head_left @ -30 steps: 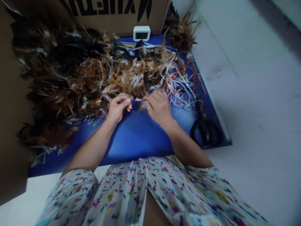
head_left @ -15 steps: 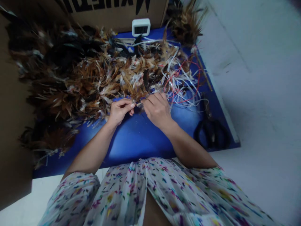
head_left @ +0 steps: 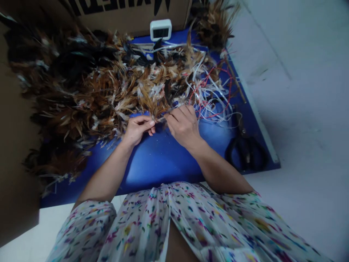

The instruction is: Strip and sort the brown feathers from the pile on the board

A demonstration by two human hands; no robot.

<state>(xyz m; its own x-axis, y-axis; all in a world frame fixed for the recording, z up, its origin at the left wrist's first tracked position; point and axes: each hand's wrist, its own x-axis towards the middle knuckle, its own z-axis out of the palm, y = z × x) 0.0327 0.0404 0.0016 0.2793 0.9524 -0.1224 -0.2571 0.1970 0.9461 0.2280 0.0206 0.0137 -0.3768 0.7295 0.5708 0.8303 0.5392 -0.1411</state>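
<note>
My left hand (head_left: 139, 129) pinches the pale base of a small brown feather bunch (head_left: 149, 103), whose tips point away from me. Close beside it on the right, my right hand (head_left: 183, 124) has its thumb and fingers closed at the quill end of the same bunch; its fingertips are partly hidden by the hand itself. Both hands hover at the near edge of a large heap of brown and black feathers (head_left: 100, 83). To the right of my right hand lies a tangle of white strips (head_left: 211, 100) and red string (head_left: 231, 85).
Black-handled scissors (head_left: 247, 154) lie at the right on the blue tabletop (head_left: 163, 160). Behind the feathers stand a small white digital timer (head_left: 160, 30) and a printed cardboard box (head_left: 131, 22). Another feather bundle (head_left: 215, 25) sits at the back right corner. A cardboard wall (head_left: 16, 145) rises at left.
My hands have drawn very slightly apart, and more of the pale quill end shows between them. The view has shifted a little; the other things lie as before.
</note>
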